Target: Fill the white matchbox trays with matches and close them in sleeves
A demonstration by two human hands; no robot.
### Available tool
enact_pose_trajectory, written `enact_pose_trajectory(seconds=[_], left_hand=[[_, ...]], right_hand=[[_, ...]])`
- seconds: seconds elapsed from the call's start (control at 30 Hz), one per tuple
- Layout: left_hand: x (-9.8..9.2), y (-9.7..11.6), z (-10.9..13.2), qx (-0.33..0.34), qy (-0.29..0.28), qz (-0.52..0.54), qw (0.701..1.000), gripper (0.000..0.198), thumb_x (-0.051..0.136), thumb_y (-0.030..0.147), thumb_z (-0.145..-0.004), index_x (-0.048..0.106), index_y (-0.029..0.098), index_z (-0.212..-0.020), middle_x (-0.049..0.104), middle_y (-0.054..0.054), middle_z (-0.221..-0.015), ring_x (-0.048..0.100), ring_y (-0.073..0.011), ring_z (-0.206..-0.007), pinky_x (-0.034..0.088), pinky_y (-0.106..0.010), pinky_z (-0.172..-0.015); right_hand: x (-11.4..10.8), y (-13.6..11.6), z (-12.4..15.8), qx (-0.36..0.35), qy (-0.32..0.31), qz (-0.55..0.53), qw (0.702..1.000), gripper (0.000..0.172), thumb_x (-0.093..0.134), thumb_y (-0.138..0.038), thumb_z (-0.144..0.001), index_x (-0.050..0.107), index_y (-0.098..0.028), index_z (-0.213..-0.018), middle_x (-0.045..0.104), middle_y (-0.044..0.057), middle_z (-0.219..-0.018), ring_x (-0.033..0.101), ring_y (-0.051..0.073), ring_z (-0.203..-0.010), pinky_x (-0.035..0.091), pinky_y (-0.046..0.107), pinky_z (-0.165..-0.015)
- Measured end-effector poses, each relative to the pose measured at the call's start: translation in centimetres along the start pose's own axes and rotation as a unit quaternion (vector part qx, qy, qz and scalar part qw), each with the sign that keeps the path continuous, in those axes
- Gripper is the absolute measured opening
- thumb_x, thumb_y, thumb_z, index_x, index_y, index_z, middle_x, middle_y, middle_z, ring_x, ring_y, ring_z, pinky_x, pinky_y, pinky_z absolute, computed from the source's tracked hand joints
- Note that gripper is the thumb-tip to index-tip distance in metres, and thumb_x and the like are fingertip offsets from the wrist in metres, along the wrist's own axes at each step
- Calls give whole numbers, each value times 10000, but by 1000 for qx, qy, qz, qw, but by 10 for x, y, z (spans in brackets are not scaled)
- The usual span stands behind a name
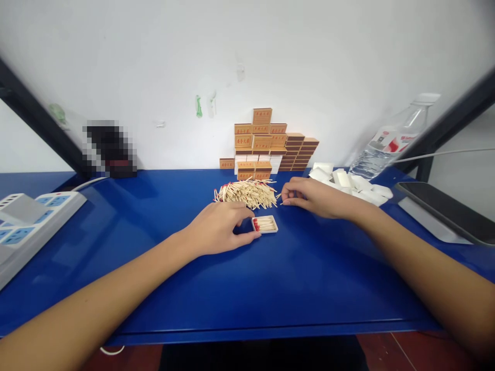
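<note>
A small white matchbox tray (274,230) lies on the blue tabletop, partly filled with red-headed matches (265,223). The thumb and fingers of my left hand (221,226) hold it by its left end. Just behind it spreads a heap of loose matches (247,193), most with their heads toward the left. At the right edge of that heap, my right hand (305,196) has its fingertips pinched together, with thin match ends showing at the tips. How many matches it grips is hidden by the fingers.
Stacked brown matchboxes (263,140) stand against the wall behind the heap. White empty-looking trays (359,184) are piled at the right, near a leaning water bottle (390,136) and a phone (448,208). A power strip (50,216) sits at the left.
</note>
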State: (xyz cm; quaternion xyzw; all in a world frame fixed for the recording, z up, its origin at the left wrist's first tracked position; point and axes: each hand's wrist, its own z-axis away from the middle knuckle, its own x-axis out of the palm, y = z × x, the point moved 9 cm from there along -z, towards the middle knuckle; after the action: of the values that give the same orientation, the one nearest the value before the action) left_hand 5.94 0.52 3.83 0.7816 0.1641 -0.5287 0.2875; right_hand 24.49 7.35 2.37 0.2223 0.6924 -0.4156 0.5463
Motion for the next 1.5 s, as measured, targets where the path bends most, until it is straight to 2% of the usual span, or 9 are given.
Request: enact_pose_trajectory(seconds=[0.2, 0.43, 0.57, 0.73, 0.97, 1.07, 1.2, 1.33, 1.5], left_hand=[[-1, 1, -1, 2, -1, 4, 1000, 324, 653, 480, -965, 767, 193, -1063, 689, -14, -819, 616, -149, -691, 430, -297, -623], [1, 1, -1, 1, -6, 2, 1000, 334, 644, 490, -972, 764, 192, -1065, 682, -8, -828, 616, -144, -702, 433, -293, -631], [1, 0, -1, -6, -8, 2, 1000, 336, 650, 493, -964, 764, 194, -1065, 669, -1, -801, 610, -147, -699, 429, -296, -627], [1, 0, -1, -4, -8, 6, 1000, 328, 648, 491, -967, 764, 197, -1056, 665, 5, -795, 605, -144, -692, 426, -299, -623], [1, 0, -1, -4, -8, 7, 1000, 322, 653, 482, -963, 767, 195, -1057, 660, 5, -781, 605, -143, -692, 434, -299, -629], [1, 0, -1, -2, -5, 8, 1000, 318, 655, 475, -962, 768, 195, -1062, 665, 6, -789, 604, -140, -689, 438, -300, -630], [1, 0, -1, -1, -3, 6, 1000, 336, 657, 489, -961, 766, 194, -1079, 675, 2, -804, 610, -143, -694, 436, -301, -629], [0, 1, -1, 0, -3, 4, 1000, 327, 655, 484, -961, 768, 196, -1066, 677, -3, -797, 614, -148, -695, 427, -297, -626], [1, 1, -1, -1, -6, 4, 1000, 322, 653, 482, -966, 765, 202, -1078, 681, 3, -807, 616, -146, -701, 428, -298, -626]], right_hand=[[-7, -1, 0, -20, 54, 19, 998, 233, 501, -391, -1033, 617, -213, -938, 538, 67, -959, 531, 220, -865, 421, 352, -802], [-2, 7, -6, -29, 92, -1, 995, 134, 586, -348, -990, 627, -223, -1014, 543, 81, -1025, 556, 235, -928, 472, 377, -858], [1, 10, -9, -47, 88, 1, 995, 169, 568, -367, -998, 655, -223, -975, 576, 102, -1018, 560, 268, -989, 475, 414, -898], [1, 2, -6, -49, 58, 29, 997, 217, 537, -392, -999, 630, -224, -898, 624, 118, -969, 534, 299, -978, 444, 431, -863], [-6, -8, 0, -5, 67, 47, 997, 216, 487, -348, -1009, 582, -222, -862, 645, 121, -877, 529, 307, -935, 431, 420, -790], [-10, -12, 1, -10, 83, 30, 996, 202, 506, -350, -1010, 645, -210, -964, 667, 116, -886, 549, 307, -964, 449, 420, -815], [-14, -21, 2, -46, 92, 33, 994, 277, 487, -346, -1024, 693, -208, -1148, 687, 111, -902, 551, 309, -966, 452, 428, -825], [-27, -28, 6, -74, 144, 49, 986, 291, 472, -365, -1040, 729, -233, -1075, 699, 115, -946, 563, 302, -970, 450, 430, -838], [-38, -33, 9, -66, 202, 40, 976, 244, 524, -353, -1028, 725, -228, -1083, 727, 98, -973, 589, 278, -929, 450, 413, -814]])
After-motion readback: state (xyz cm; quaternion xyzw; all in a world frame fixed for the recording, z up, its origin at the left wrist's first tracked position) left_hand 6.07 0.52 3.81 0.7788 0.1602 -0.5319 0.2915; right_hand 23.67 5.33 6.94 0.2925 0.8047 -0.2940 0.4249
